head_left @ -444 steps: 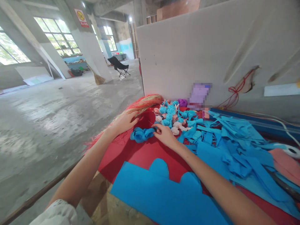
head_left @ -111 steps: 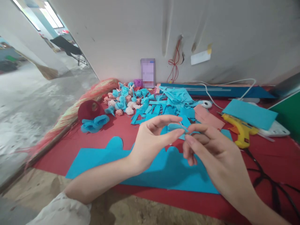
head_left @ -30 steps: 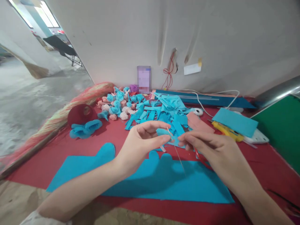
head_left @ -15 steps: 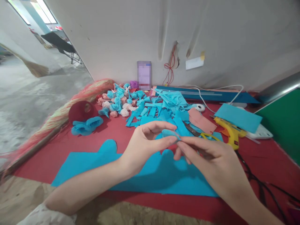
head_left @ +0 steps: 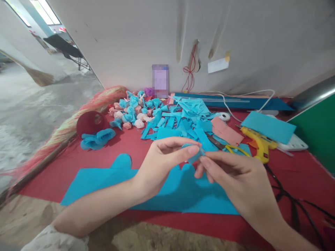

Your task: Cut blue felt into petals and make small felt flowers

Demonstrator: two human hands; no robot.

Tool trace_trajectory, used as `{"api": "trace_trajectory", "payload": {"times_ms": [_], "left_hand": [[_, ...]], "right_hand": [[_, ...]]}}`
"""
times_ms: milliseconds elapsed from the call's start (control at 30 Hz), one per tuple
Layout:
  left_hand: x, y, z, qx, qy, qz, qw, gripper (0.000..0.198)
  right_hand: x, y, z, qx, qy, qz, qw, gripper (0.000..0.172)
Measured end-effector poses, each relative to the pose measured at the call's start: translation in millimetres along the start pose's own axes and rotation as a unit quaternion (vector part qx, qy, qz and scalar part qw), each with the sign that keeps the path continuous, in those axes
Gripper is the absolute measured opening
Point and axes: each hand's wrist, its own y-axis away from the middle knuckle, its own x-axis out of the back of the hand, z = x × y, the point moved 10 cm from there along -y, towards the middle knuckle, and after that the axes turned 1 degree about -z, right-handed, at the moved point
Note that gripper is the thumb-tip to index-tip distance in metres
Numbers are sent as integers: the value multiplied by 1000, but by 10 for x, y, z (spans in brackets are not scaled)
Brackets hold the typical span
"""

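Observation:
A small piece of blue crepe paper is held up between my two hands, over the middle of the table. My left hand pinches it between thumb and fingers, the thumb lying across its face. On its right edge, my right hand grips it with thumb and index finger, the other fingers curled below. Beneath both hands lies a wide sheet of blue paper, and a rounded blue petal shape sticks out at its upper edge.
Paper roses in blue, pink and white lie behind, beside blue paper scraps. Scissors and a yellow glue gun lie right. A larger blue flower is left. A phone leans on the wall.
My left thumb has shifted over the blue paper piece, which now tilts and shows more of its face below the thumb. Both hands keep their grip.

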Motion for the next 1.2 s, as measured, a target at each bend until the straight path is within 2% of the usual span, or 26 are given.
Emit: {"api": "trace_trajectory", "payload": {"times_ms": [300, 833, 933, 1067, 1200], "left_hand": [[57, -33, 75, -34, -32, 23, 999, 6], [109, -79, 120, -54, -78, 38, 995, 1], [123, -101, 109, -51, -92, 40, 994, 2], [166, -122, 90, -42, -109, 55, 992, 5], [208, -158, 113, -41, -125, 63, 989, 6]], "right_hand": [[-58, -9, 7, -7, 26, -31, 999, 22], [-118, 9, 185, -95, -56, -22, 994, 23], [-132, -6, 244, -102, -79, -30, 991, 21], [-214, -50, 252, -63, -92, -67, 991, 17], [-242, -90, 272, -65, -48, -99, 992, 18]]}}
